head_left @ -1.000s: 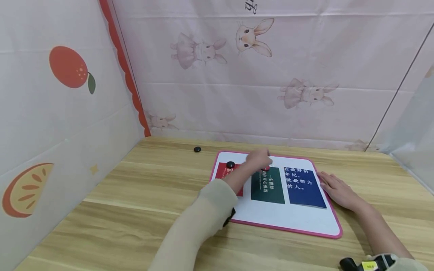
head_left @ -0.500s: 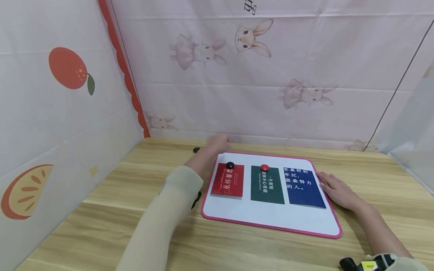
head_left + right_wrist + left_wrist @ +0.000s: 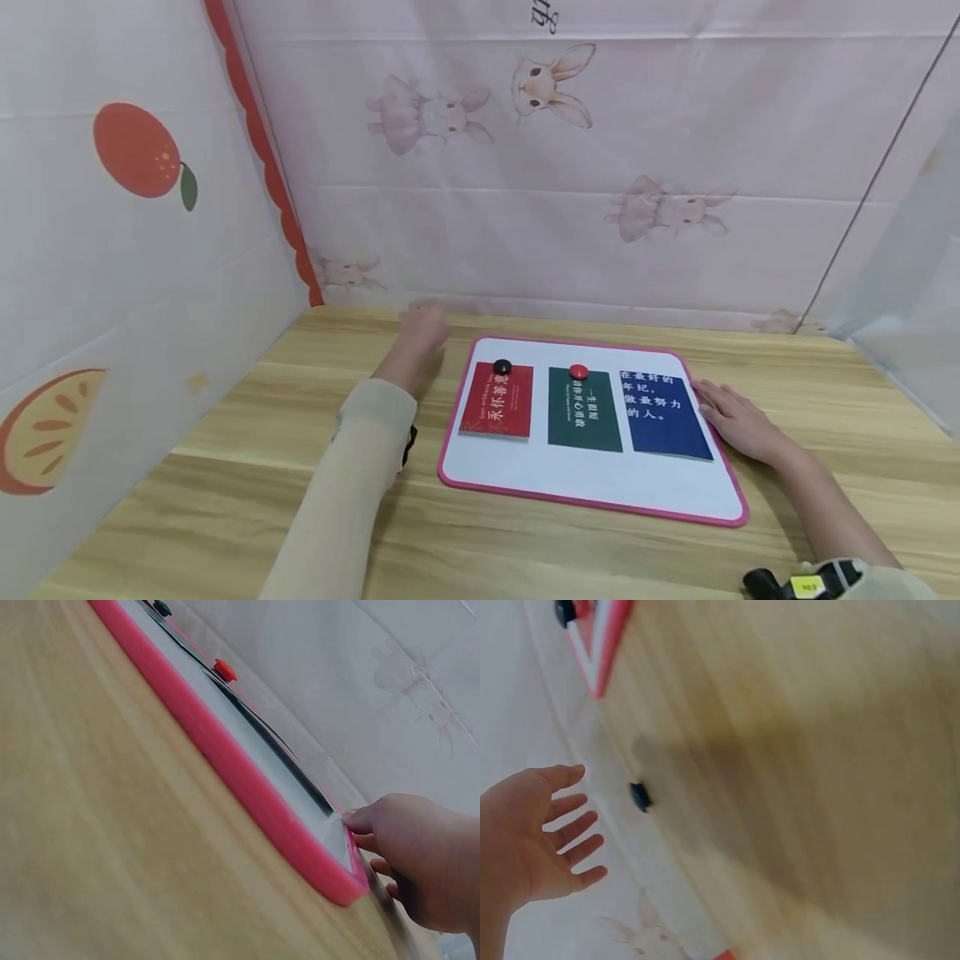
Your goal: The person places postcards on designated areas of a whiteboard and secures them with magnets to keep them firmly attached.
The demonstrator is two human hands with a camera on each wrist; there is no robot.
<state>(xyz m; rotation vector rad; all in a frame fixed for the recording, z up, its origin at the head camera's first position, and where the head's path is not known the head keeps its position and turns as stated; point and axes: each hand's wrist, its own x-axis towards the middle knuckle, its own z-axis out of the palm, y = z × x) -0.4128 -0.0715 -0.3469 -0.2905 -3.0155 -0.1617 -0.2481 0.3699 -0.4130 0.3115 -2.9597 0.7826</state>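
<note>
My left hand (image 3: 426, 325) hovers at the table's back edge, left of a pink-framed whiteboard (image 3: 585, 479). In the left wrist view, its fingers are spread and hold nothing, a short way from a black round magnet (image 3: 640, 796) on the table. The head view hides that magnet behind the hand. My right hand (image 3: 742, 421) rests along the whiteboard's right edge, thumb touching the frame. On the board lie a red card (image 3: 497, 404) under a black magnet (image 3: 502, 367), a green card (image 3: 585, 417) under a red magnet (image 3: 578, 372), and a blue card (image 3: 667, 421).
The wooden table (image 3: 225, 517) extends left and in front of the board. A rabbit-print curtain (image 3: 480, 233) stands along the back edge, and a fruit-print curtain (image 3: 150, 275) along the left side.
My left hand has moved left from the green card's top, off the board, to the loose black magnet. The red magnet on the green card is now uncovered. My right hand stays in place.
</note>
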